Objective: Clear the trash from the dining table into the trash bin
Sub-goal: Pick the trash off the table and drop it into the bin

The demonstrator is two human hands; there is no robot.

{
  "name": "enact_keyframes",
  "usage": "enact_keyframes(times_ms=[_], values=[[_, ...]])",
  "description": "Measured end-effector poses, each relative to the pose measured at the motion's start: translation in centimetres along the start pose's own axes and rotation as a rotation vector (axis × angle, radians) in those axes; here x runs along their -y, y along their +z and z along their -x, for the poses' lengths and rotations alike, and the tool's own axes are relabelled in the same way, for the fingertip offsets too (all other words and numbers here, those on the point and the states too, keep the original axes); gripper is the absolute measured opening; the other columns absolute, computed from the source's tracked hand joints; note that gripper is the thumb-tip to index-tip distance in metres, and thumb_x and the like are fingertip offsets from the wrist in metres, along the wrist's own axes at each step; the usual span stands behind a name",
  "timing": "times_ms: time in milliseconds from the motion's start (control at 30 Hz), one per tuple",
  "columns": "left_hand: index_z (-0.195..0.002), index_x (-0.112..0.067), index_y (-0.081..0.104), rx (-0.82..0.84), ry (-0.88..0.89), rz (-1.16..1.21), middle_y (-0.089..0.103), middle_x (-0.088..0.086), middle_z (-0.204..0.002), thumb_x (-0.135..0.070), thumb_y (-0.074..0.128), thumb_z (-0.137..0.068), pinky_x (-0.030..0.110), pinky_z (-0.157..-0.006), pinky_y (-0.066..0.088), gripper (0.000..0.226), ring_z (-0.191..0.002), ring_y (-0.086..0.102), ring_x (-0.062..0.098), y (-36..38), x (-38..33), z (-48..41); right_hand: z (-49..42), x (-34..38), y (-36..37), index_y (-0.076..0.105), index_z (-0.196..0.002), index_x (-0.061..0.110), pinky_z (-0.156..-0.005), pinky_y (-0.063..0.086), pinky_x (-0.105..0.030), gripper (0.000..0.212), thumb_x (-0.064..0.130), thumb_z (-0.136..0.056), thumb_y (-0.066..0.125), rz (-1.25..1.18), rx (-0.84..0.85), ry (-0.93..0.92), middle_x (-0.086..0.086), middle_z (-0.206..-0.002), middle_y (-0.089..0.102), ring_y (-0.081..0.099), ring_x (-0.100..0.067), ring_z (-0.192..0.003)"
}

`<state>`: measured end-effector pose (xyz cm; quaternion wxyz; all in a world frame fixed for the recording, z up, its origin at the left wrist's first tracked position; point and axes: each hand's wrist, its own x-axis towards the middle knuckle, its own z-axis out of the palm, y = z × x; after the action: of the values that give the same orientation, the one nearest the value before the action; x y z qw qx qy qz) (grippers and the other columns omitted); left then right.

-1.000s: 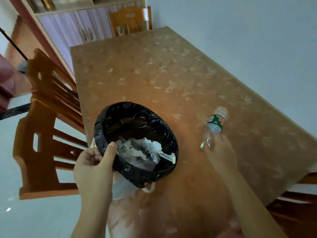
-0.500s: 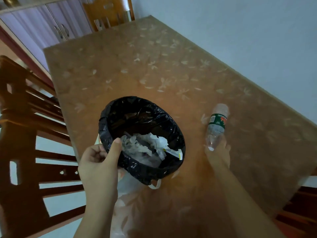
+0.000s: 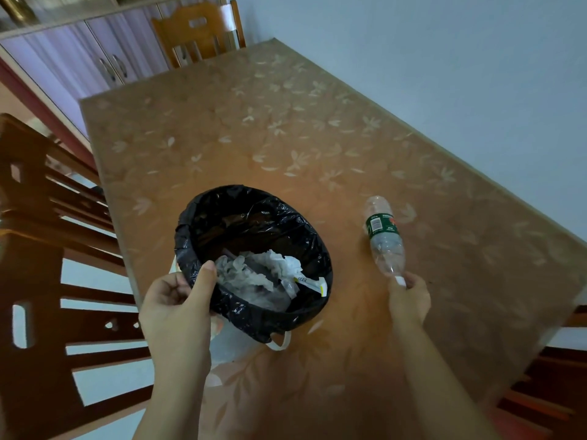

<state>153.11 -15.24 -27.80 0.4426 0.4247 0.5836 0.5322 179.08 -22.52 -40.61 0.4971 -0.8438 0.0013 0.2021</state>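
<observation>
A trash bin [image 3: 254, 217] lined with a black bag hangs over the near left edge of the dining table [image 3: 286, 128]. White crumpled tissues and wrappers [image 3: 260, 274] lie inside it. My left hand [image 3: 178, 306] grips the bin's near rim, thumb inside the liner. An empty clear plastic bottle [image 3: 382, 236] with a green label lies to the right of the bin. My right hand [image 3: 409, 296] pinches its white-capped neck, the bottle's base pointing away from me.
The table wears a brown leaf-patterned cover and runs along a pale wall [image 3: 444, 58] on the right. Wooden chairs stand at the left [image 3: 41, 249], at the far end [image 3: 197, 30] and at the lower right [image 3: 556, 376]. A cabinet [image 3: 79, 58] stands behind.
My right hand has slid from over the bottle's lower body back to its capped neck. The bottle has swung so its base points away. The bin stays held.
</observation>
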Motion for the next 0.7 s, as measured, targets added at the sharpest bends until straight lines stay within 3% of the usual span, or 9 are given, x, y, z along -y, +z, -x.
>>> enact_keyframes(times_ms=[200, 333, 500, 700], values=[[-0.062, -0.022, 0.043, -0.005, -0.003, 0.004, 0.051, -0.002, -0.059, -0.032, 0.071, -0.076, 0.029, -0.054, 0.047, 0.033, -0.057, 0.052, 0.011, -0.1, 0.1, 0.6, 1.5, 2.4, -1.0, 0.062, -0.102, 0.014, -0.086, 0.053, -0.045, 0.027, 0.017, -0.075, 0.066, -0.236, 0.043, -0.051, -0.005, -0.090, 0.065, 0.065, -0.025, -0.087], [-0.062, -0.019, 0.042, -0.023, 0.005, 0.020, 0.048, -0.001, -0.058, -0.027, 0.071, -0.077, 0.027, -0.053, 0.045, 0.034, -0.053, 0.051, 0.007, -0.6, -0.1, 1.4, 4.3, 4.6, -1.8, 0.062, -0.091, 0.024, -0.078, 0.054, -0.037, 0.017, 0.022, -0.075, 0.068, -0.375, 0.167, -0.182, 0.008, -0.079, 0.064, 0.067, -0.018, -0.080], [-0.061, -0.019, 0.040, -0.042, -0.012, 0.021, 0.048, 0.011, -0.068, -0.026, 0.070, -0.078, 0.038, -0.061, 0.045, 0.035, -0.067, 0.050, 0.022, -2.2, -0.4, 2.3, 8.9, 6.6, -2.4, 0.062, -0.088, 0.023, -0.069, 0.056, -0.021, 0.010, 0.017, -0.081, 0.064, -0.483, 0.368, -0.320, 0.003, -0.070, 0.068, 0.068, -0.012, -0.072], [-0.063, -0.018, 0.043, -0.085, 0.011, 0.024, 0.045, 0.009, -0.066, -0.025, 0.071, -0.077, 0.037, -0.059, 0.044, 0.032, -0.066, 0.050, 0.023, -5.3, -1.4, 2.7, 11.3, 8.7, -4.4, 0.063, -0.092, 0.026, -0.059, 0.052, -0.012, 0.015, 0.015, -0.081, 0.063, -0.471, 0.490, -0.450, -0.001, -0.085, 0.069, 0.066, -0.004, -0.064]])
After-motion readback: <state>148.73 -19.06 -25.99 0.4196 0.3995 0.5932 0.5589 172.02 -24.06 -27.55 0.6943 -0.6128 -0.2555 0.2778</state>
